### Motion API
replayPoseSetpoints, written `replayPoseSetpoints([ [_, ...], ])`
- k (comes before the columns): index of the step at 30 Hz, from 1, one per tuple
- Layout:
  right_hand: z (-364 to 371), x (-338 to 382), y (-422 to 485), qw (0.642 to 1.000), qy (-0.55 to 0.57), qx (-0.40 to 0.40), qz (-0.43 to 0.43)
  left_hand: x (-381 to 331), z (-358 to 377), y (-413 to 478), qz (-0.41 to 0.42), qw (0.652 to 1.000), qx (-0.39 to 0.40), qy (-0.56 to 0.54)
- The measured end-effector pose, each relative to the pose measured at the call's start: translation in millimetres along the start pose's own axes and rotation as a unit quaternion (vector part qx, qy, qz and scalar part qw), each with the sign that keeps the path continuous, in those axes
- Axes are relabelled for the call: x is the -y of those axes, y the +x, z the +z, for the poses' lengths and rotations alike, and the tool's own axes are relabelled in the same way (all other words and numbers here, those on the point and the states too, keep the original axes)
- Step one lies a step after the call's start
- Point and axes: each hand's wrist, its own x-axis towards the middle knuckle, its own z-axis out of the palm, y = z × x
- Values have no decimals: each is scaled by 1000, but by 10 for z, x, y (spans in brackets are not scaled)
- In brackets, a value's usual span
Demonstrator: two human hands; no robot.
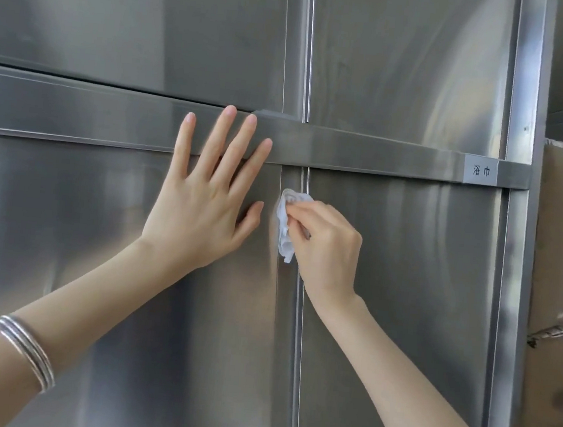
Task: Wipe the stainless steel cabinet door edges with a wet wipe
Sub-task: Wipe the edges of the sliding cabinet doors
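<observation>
Pinching the bunched wet wipe in curled fingers, the right hand presses it on the lower left cabinet door's right edge, near its top corner, while the left hand lies flat, fingers spread, apparently steadying that door.

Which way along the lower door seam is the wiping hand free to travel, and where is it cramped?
Free: the seam below the wet wipe, bare down to the view's bottom edge. Crowded: above, the horizontal rail sits close over the wipe, and the left hand lies flat right beside it.
</observation>
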Motion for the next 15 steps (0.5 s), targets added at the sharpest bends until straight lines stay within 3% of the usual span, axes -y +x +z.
replayPoseSetpoints([
  [5, -184, -58, -362, 997, -20, 51, -62, -1, -14, 10, 1, 1000, 5, 8],
  [8, -101, -15, 45, 996, -13, 84, -17, -3, -13, 6, 2, 1000, 7, 3],
  [10, -4, 15, 154, 998, -10, 57, 8, 6, -18, 4, 2, 1000, 8, 1],
  [15, -93, -62, -586, 998, -23, 14, -48, 30, -78, 6, 14, 999, 33, -21],
])
